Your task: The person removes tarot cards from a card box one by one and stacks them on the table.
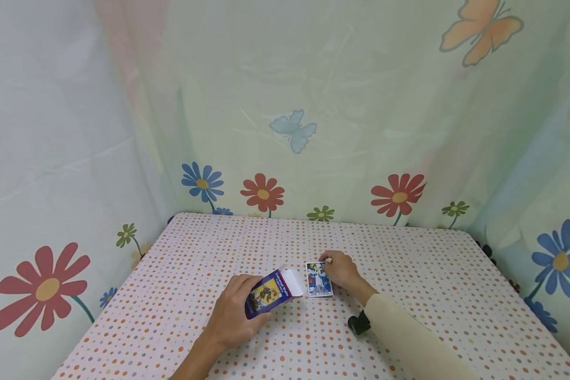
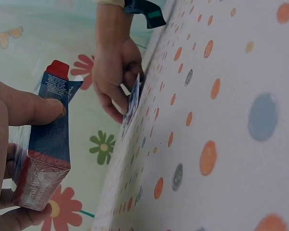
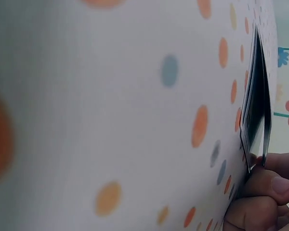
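My left hand [image 1: 235, 314] holds a blue-purple card box [image 1: 267, 293] tilted above the table, thumb along one side and fingers round the other. Its white end flap stands open toward the right; in the left wrist view the box [image 2: 50, 127] shows a red tab. Just right of the flap lies a small stack of picture cards [image 1: 319, 281], the top one printed blue and yellow. My right hand [image 1: 344, 272] pinches the top card by its right edge. From the right wrist view, that card [image 3: 266, 103] is slightly raised off the others at one side.
A polka-dot cloth covers the table [image 1: 385, 248]. Flower-printed curtains [image 1: 342, 132] hang behind it and on both sides. A black device [image 1: 359, 323] is strapped at my right wrist, close over the cloth.
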Demonstrator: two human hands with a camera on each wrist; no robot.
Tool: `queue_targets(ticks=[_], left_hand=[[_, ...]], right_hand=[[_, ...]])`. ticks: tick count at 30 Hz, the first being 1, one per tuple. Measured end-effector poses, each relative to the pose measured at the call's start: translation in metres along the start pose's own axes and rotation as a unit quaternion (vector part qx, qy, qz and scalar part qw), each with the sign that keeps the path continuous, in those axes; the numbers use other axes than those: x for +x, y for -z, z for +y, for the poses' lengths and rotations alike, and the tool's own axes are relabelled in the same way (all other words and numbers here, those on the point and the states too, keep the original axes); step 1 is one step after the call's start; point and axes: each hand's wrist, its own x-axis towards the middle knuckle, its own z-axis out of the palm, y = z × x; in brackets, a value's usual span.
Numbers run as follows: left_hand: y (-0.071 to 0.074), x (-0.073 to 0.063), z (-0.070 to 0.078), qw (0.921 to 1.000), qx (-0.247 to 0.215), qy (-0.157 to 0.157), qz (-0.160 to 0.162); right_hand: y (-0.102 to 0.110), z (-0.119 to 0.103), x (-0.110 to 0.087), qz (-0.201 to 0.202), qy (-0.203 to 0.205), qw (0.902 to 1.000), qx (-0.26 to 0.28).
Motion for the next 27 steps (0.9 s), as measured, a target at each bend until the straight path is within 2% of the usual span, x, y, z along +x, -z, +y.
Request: queue_targets(ticks=[13,22,27], left_hand=[[0.0005,0.0016,0.0011,1.0000,-0.005,-0.001,-0.005],[0.0003,0.0010,0.0004,1.0000,0.000,0.000,-0.004],[-0.0006,0.0005,0.0002,1.0000,0.001,-0.003,-0.001]], right_hand=[[-0.0003,-0.0065,0.0001,-0.011,-0.002,0.9997,-0.021],[-0.0033,-0.0061,0.0034,-0.024,-0.024,0.9990,-0.028],[-0.0025,-0.0067,0.0015,-0.023,-0.022,0.9989,-0.035]])
